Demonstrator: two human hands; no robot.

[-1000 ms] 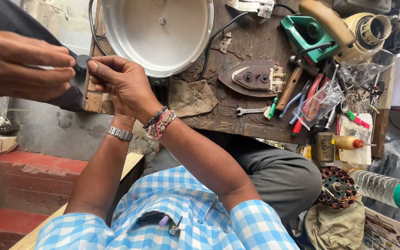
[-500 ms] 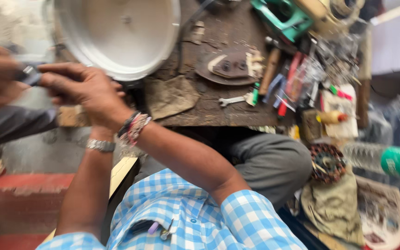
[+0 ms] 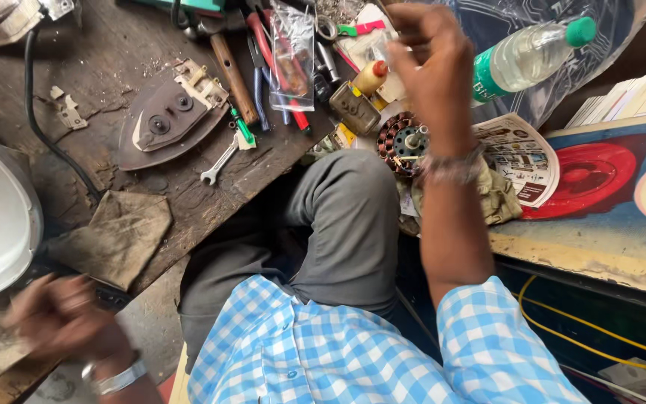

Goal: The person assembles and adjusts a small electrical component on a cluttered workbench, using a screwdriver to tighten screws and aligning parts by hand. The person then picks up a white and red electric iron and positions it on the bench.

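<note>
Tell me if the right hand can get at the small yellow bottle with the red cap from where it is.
Probably yes. The right hand is raised just beside the small yellow bottle among the tools, and nothing shows between them. Whether the hand already holds something cannot be told.
</note>
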